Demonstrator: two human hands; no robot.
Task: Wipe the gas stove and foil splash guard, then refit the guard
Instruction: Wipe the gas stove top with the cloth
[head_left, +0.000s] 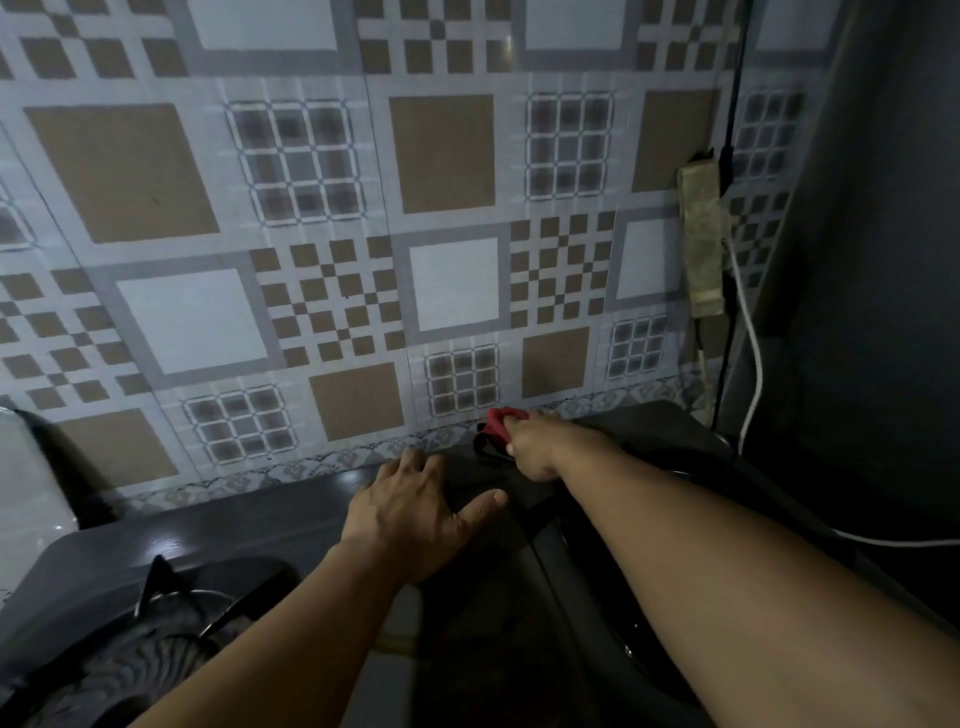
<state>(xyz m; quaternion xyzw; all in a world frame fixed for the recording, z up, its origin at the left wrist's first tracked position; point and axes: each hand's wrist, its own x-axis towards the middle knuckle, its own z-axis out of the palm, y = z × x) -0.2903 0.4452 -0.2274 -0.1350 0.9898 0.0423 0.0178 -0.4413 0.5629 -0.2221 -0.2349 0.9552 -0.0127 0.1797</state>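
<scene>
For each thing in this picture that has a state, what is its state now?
left hand: open, flat on the dark stove top.
right hand: grips the red cloth at the stove's back edge.
white cable: hangs down by the wall.
pan support: on its burner.

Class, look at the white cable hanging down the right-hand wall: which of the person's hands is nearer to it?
Right. The right hand, gripping a red cloth at the stove's back edge, lies closer to the white cable. The left hand rests flat on the stove top, further left.
</scene>
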